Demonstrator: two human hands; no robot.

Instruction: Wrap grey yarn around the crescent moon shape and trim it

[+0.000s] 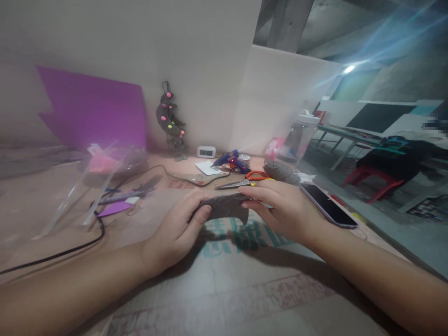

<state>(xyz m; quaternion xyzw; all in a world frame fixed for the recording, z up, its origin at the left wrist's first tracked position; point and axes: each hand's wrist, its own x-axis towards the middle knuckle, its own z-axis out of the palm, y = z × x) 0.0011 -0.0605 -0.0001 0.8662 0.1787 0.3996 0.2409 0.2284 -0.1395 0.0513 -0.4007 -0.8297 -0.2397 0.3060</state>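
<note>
A dark grey, curved piece (227, 207), like a crescent with a pointed tip at its right end, is held up over the table between both hands. My left hand (184, 224) is closed around its left end, thumb on the near face. At the upper right edge, the fingers of my right hand (276, 203) pinch the piece. Strand-like lines show on its surface; whether a loose strand lies in the right fingers I cannot make out. Just behind the hands lie scissors (234, 185) with orange handles and a ball of grey yarn (280, 171).
Behind, a blue glue gun (229, 160) rests near a white card (207, 168) and a small digital clock (206, 152). A dark moon ornament with coloured pompoms (168, 116) leans on the wall. Purple sheets (101, 112) stand left; a phone (329, 205) lies right. A black cable (52, 255) crosses the left.
</note>
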